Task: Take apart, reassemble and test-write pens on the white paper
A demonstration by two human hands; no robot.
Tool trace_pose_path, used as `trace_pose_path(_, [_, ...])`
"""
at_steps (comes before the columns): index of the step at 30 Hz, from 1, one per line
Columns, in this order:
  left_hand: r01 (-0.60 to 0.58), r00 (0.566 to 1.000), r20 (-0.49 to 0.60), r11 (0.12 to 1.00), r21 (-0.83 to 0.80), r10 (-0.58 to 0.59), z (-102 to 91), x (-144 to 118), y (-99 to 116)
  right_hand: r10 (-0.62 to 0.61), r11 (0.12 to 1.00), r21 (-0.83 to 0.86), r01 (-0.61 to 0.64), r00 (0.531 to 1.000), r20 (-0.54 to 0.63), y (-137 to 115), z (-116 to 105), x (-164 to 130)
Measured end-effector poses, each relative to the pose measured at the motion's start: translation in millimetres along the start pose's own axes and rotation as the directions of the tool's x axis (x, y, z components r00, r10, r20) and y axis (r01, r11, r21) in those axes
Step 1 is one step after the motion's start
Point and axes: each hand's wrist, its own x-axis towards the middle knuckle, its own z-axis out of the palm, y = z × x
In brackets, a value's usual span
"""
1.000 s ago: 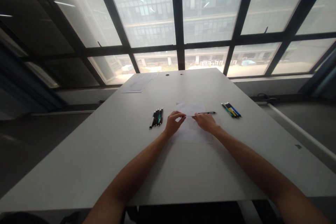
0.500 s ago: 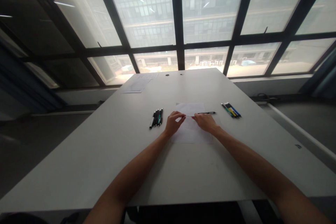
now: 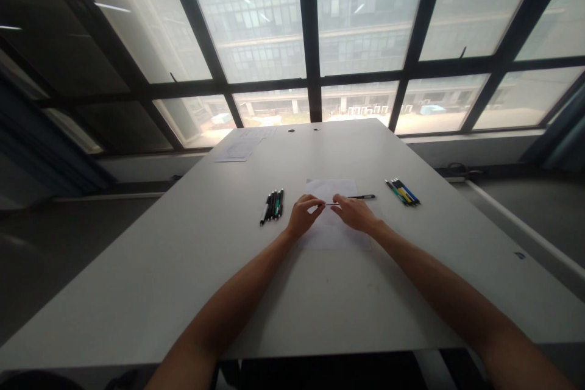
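Note:
Above a white sheet of paper [image 3: 336,234], my left hand [image 3: 304,213] is closed in a pinch on one end of a thin dark rod [image 3: 331,203], which looks like a pen refill. My right hand [image 3: 354,212] meets the other end, its thumb and fingers drawn together around it. The rod lies level across the small gap between the hands, and its ends are hidden by my fingers. Just beyond my right hand a black pen [image 3: 365,196] rests on the paper, partly covered by the fingers.
Left of the paper is a row of several black and green pens [image 3: 273,206]. To the right lies a group of blue, yellow and green pens [image 3: 403,192]. Printed sheets [image 3: 237,149] are at the white table's [image 3: 183,268] far left, before large windows.
My right hand has shifted slightly left, and its fingers have moved on the rod. The dark stretch of rod between the hands shows more plainly. My left hand has barely moved.

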Motion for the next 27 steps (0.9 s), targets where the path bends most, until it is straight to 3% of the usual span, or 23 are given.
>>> trace_pose_path(6, [0.038,0.999,0.006,0.999,-0.024,-0.038,-0.9,-0.3,0.5,-0.14,0.983,0.107,0.15,0.985,-0.096,7.8,10.7,4.5])
trace_pose_path(10, [0.05,0.999,0.015,0.997,-0.065,-0.049,-0.6,-0.5,0.0,-0.168,0.963,0.188,0.195,0.974,-0.149,12.8,17.2,7.1])
trace_pose_path(19, [0.114,0.992,-0.052,0.989,-0.094,-0.119,-1.9,1.1,-4.3,-0.064,0.989,0.125,0.085,0.985,-0.16,12.8,9.2,2.2])
trace_pose_path(27, [0.088,0.996,-0.017,0.993,-0.082,-0.09,-1.8,-0.3,-3.0,-0.074,0.994,0.071,0.084,0.988,-0.134,10.4,8.7,1.8])
